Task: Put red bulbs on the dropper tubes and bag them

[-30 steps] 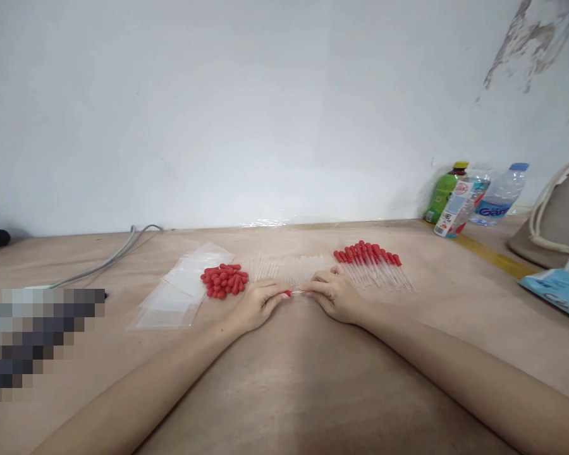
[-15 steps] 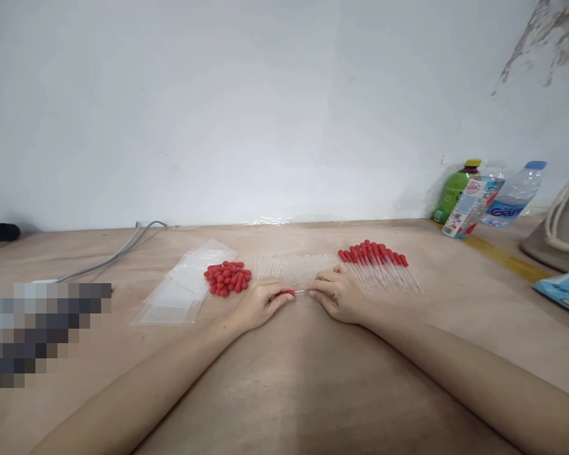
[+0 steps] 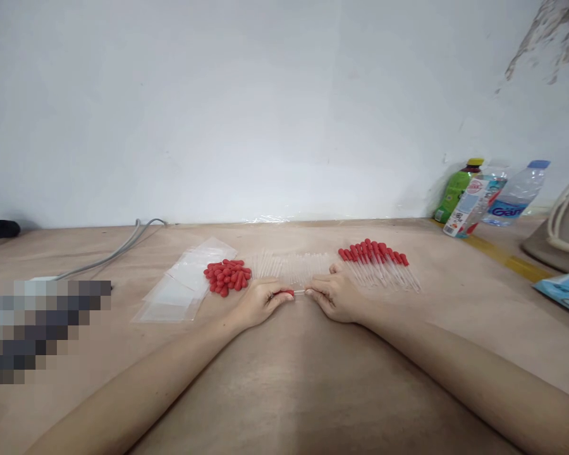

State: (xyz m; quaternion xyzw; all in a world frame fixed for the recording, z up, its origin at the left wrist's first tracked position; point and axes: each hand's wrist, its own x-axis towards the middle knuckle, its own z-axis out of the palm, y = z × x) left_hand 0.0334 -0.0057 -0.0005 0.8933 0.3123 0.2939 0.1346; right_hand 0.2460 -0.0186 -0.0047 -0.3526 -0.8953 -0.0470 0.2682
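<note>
Pinched in the fingers of my left hand (image 3: 260, 303) is a red rubber bulb (image 3: 290, 292), mostly covered by them. My right hand (image 3: 339, 299) is closed on a thin clear dropper tube (image 3: 299, 292), whose left end meets the mouth of the bulb; how deep it sits inside I cannot tell. Behind both hands lies a row of loose clear tubes (image 3: 303, 265). Left of them is a heap of loose red bulbs (image 3: 228, 275). To the right rest several droppers (image 3: 374, 256) with red bulbs fitted on their clear tubes.
Clear plastic bags (image 3: 173, 297) lie overlapped at the left, near a grey cable (image 3: 118, 249). Along the right back stand a green bottle (image 3: 455, 193), a carton (image 3: 469, 208) and a water bottle (image 3: 514, 199). A blue packet (image 3: 564, 291) sits at the right edge.
Both hands stay almost in place. The fingers of my right hand have shifted slightly along the tube, and the bulb and tube remain end to end.
</note>
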